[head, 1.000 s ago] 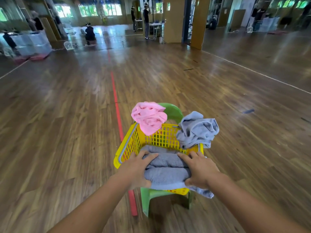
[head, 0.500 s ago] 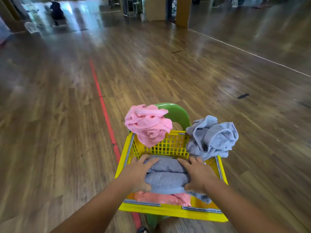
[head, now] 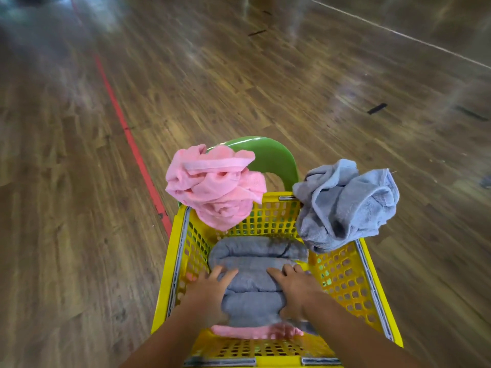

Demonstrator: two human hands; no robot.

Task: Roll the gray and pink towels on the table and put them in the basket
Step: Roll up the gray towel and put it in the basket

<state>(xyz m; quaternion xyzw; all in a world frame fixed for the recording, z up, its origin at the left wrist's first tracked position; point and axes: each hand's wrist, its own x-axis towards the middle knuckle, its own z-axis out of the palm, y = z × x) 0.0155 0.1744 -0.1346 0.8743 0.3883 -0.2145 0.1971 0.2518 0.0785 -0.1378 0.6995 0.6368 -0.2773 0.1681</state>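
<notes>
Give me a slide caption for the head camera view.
Both hands press rolled gray towels into a yellow basket.

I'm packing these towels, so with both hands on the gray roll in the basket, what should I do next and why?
Probably let go of the gray roll: it lies in the yellow basket. Then take the crumpled pink towel draped unrolled on the far rim.

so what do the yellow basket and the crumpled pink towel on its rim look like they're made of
The yellow lattice basket looks like moulded plastic: a rigid grid of holes with a smooth, slightly glossy surface. The crumpled pink towel looks like soft terry or microfibre cloth, judging by its fuzzy matte nap, loose folds and flat woven hem band.
</notes>
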